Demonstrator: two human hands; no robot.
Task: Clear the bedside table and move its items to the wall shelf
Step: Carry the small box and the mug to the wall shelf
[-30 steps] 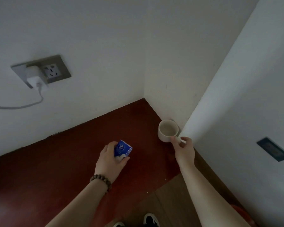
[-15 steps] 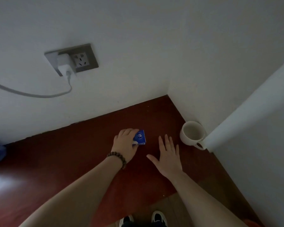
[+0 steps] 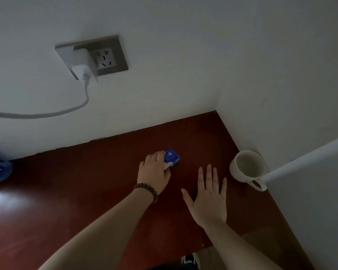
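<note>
Clearing barely begun
Left hand (image 3: 154, 172) gripped the tissue pack (image 3: 171, 157); right hand (image 3: 209, 197) lay spread, empty; mug (image 3: 247, 166) remained on the worktop (image 3: 86, 191).

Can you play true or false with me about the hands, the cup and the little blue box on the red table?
1. The left hand is on the small blue box. True.
2. The right hand is holding the cup. False: it is open and flat, apart from the cup.
3. The cup lies on its side. False: it stands upright near the corner.
4. A white charger is plugged into the wall socket. True.
5. The left wrist wears a bead bracelet. True.
</note>
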